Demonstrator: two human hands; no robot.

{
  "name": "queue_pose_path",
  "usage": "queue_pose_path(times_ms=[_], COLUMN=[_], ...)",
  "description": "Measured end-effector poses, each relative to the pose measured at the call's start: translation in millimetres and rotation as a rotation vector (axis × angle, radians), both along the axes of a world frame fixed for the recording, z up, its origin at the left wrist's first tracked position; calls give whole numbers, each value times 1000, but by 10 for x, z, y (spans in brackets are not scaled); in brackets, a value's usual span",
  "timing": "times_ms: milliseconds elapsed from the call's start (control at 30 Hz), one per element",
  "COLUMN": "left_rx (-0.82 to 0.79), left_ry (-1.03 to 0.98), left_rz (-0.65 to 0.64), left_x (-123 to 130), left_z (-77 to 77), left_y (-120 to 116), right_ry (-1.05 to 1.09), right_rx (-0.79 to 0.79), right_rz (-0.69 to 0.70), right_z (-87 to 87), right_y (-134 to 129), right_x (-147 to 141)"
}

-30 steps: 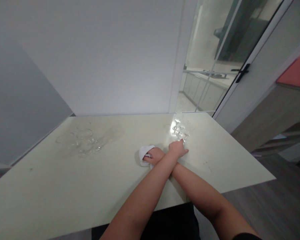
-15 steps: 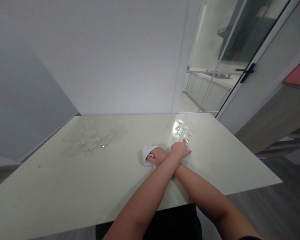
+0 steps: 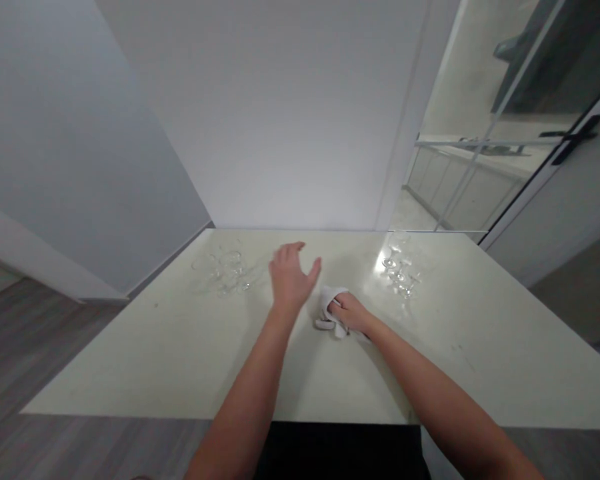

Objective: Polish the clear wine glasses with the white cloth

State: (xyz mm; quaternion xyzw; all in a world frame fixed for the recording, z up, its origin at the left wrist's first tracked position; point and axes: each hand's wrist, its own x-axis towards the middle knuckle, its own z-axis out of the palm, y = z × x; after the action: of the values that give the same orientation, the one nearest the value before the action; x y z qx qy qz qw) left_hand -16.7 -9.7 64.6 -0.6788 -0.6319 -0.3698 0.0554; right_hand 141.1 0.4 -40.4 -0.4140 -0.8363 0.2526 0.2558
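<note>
My right hand (image 3: pixel 351 312) is closed on a crumpled white cloth (image 3: pixel 329 303) near the middle of the pale table (image 3: pixel 145 360). Above the table, to the left of the cloth, my left hand (image 3: pixel 290 275) is raised with its fingers and thumb spread, holding nothing. Several clear glasses (image 3: pixel 229 270) stand or lie on the left part of the table; they blur together. More clear glasses (image 3: pixel 401 270) are at the right, beyond my right hand, beside a bright reflection.
A white wall panel (image 3: pixel 290 133) rises behind the table's far edge. At the right is a glass door with a black handle (image 3: pixel 575 137). A grey wood floor (image 3: pixel 55 333) shows at the left.
My left hand has moved left from near the right-hand glasses, uncrossing my arms, and its fingers are spread. My right hand still has the cloth. The view has turned left.
</note>
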Motion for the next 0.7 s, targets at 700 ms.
queue_pose_path(times_ms=[700], left_rx=[115], left_ry=[-249], left_rz=[-87], left_x=[-919], left_z=[-161], left_y=[33], right_ry=[917], right_rx=[-493], right_rz=[-200], right_z=[-12], right_y=[-9], right_x=[0])
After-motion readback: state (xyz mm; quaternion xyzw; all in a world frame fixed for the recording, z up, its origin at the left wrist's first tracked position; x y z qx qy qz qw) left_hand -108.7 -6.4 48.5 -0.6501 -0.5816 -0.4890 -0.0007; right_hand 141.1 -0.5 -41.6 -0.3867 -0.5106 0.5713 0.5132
